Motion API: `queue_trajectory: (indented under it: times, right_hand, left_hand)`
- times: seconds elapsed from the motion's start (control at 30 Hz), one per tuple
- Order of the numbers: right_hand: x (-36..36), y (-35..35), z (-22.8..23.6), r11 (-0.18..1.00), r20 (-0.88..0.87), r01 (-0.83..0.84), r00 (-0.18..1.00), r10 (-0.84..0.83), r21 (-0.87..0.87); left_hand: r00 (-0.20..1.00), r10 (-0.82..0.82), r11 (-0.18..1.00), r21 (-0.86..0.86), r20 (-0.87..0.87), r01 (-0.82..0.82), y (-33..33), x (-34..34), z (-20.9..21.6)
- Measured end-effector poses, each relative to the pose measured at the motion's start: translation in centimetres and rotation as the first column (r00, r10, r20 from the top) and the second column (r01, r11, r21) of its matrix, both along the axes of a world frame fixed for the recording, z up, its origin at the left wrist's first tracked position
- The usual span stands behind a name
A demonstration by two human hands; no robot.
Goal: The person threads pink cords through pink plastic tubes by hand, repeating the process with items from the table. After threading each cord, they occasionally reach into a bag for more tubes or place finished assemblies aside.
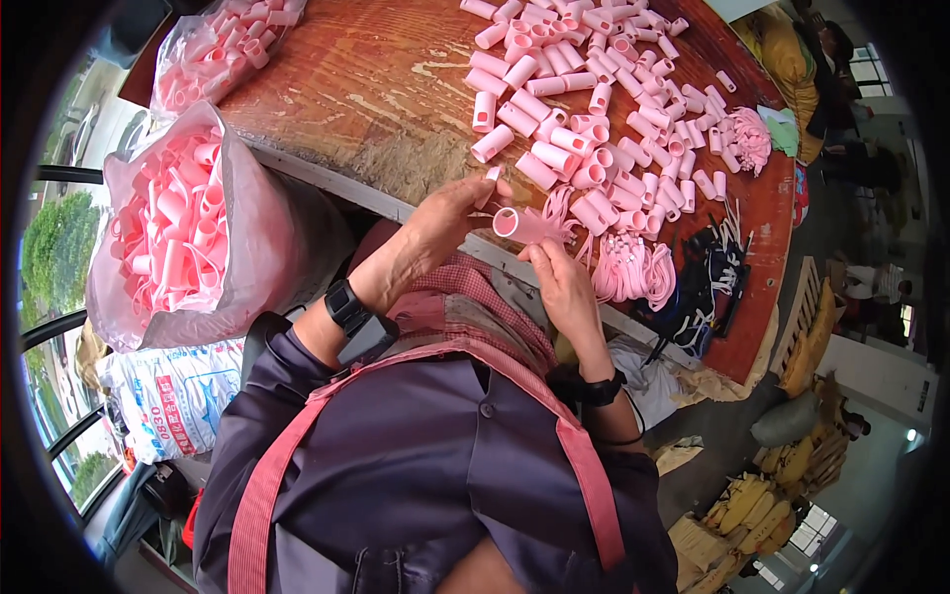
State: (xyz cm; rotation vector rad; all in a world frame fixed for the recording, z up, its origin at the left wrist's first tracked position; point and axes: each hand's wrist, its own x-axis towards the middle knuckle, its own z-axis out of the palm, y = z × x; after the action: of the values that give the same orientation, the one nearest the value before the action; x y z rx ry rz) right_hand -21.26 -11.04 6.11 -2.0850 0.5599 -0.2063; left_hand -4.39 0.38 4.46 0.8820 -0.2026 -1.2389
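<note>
My left hand [442, 226] is closed in a pinch in front of the table edge. A small pale piece [493, 173] shows at its fingertips; its kind is too small to tell. My right hand [566, 287] has its thumb and fingers closed at the lower side of a pink plastic tube [518, 226], whose round open end points left towards my left hand. Pink straps [561, 213] lie right behind this tube. Beside my right hand, a bundle of pink straps [633, 269] hangs over the table's near edge.
A heap of pink tubes [584, 119] covers the right part of the worn wooden table [366, 89]. At the left stands a large plastic bag [267, 238] full of pink tubes with straps; another bag [178, 69] lies behind it. Dark cords [708, 277] lie at the right corner.
</note>
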Motion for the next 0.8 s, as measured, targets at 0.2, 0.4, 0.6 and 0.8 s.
queue_trajectory:
  times: [0.2, 0.4, 0.6, 0.8]
  right_hand:
    - [0.4, 1.7, -0.1, 0.991, -0.007, -0.135, 0.991, 0.135, 0.016]
    - [0.1, 1.7, 1.7, 0.593, -0.097, -0.038, 0.976, 0.195, 0.804]
    - [-0.4, 1.6, 1.5, 0.275, -0.058, 0.017, 0.988, 0.14, 0.961]
    - [-3.5, 0.3, 1.4, 0.218, 0.014, -0.068, 0.971, 0.239, 0.974]
  left_hand:
    - [0.979, -0.047, 0.999, 0.024, 0.197, 0.043, -0.2, -0.6, 0.2]
    - [0.98, 0.198, 0.978, 0.065, 0.007, -0.198, -2.1, -2.6, 1.5]
    - [0.826, 0.364, 0.925, -0.063, 0.431, -0.375, -3.1, -1.1, 1.4]
    - [0.678, 0.574, 0.792, -0.103, 0.459, -0.602, -2.0, 5.3, 5.9]
